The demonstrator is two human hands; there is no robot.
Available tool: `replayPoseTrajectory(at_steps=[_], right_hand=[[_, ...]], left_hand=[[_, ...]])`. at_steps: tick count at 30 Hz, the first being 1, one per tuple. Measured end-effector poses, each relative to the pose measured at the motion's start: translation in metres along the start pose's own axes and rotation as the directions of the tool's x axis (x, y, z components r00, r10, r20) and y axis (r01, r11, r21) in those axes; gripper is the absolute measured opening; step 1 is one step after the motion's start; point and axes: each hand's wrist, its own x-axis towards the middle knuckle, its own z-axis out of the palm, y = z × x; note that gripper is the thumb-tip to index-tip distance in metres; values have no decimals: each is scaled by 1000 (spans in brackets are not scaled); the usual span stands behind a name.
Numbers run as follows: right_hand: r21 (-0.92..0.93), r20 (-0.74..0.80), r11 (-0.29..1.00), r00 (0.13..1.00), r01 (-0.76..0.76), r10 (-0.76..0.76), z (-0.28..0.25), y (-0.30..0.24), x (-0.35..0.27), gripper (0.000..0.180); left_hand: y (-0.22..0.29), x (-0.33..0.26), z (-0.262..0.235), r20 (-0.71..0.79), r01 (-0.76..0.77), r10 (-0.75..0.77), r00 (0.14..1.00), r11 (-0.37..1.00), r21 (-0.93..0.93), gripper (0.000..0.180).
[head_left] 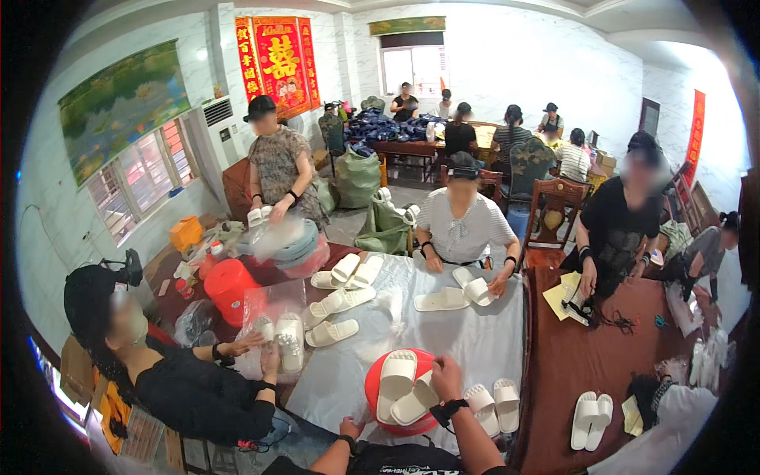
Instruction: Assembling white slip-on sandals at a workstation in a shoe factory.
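Observation:
Two cream slide slippers lie on a round red plastic surface in front of me. One lies lengthwise on the left; the other is angled, its far end at my right hand. That hand is closed, with its fingers at the slipper's edge. At the near left of the red surface is my left hand, apart from the slippers; its finger pose is too small to make out. Another pair of cream slippers lies just right of my right forearm.
Cream slippers lie across the grey-covered table. At left a co-worker handles a slipper pair by clear plastic bags; another sits opposite. A red bucket stands far left. A brown table at right holds another pair.

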Motion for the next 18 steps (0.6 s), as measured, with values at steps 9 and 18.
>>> replayPoseTrajectory(at_steps=[9, 18], right_hand=[[13, -40, 999, 998, 43, -43, 14, -4, -3, 16], [-12, -41, 999, 998, 51, -51, 14, 3, -4, 16]], left_hand=[[2, 33, 31, 463, -489, 382, 800, 862, 134, 77], [2, 7, 54, 488, -293, 71, 870, 870, 396, 51]])
